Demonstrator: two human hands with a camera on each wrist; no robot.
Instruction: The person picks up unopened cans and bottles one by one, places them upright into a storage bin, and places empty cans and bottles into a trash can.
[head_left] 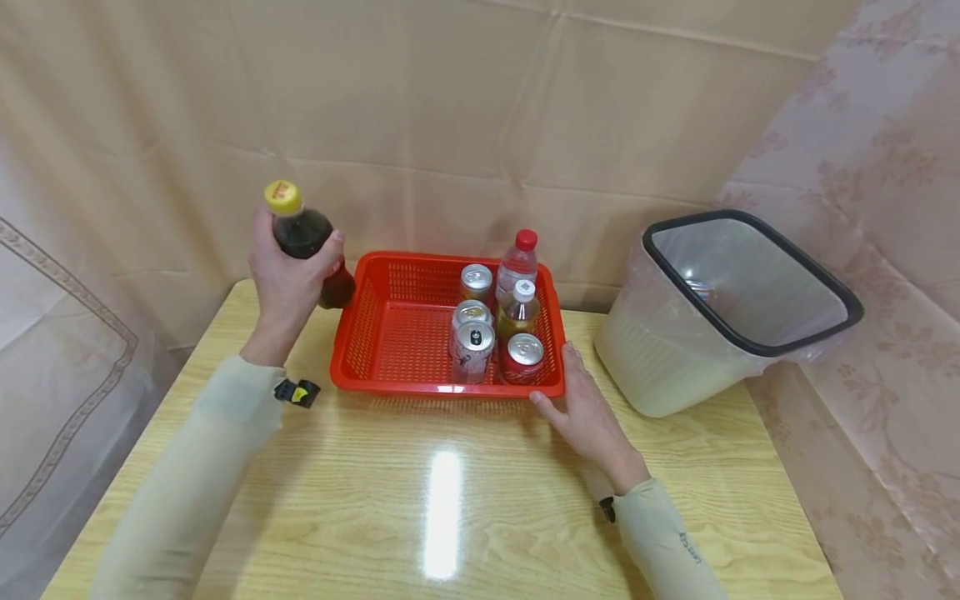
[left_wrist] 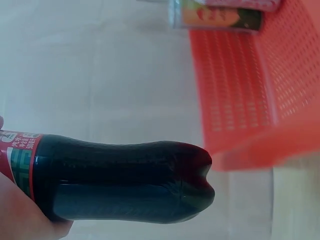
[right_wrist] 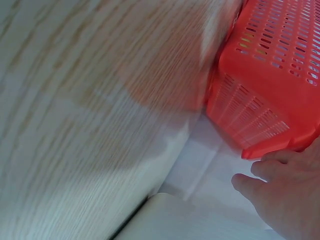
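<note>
My left hand (head_left: 288, 271) grips a bottle of dark cola (head_left: 302, 233) with a yellow cap. The bottle is tilted in the air beside the left rim of a red plastic basket (head_left: 405, 389). Its base and part of a red and green label show in the left wrist view, where the cola bottle (left_wrist: 125, 182) points toward the basket (left_wrist: 235, 155). My right hand (head_left: 588, 412) rests at the basket's front right corner, thumb by the front rim and fingers along the right side. In the right wrist view its fingers lie loosely against the basket's rim (right_wrist: 280, 147).
In the basket's right half stand several drink cans (head_left: 472, 354), a red-capped clear bottle (head_left: 517, 267) and a white-capped bottle of amber drink (head_left: 519, 312). A lined bin (head_left: 660, 350) with a black rim stands at the right, something shiny inside. A curtain hangs behind the wooden table (head_left: 360, 500).
</note>
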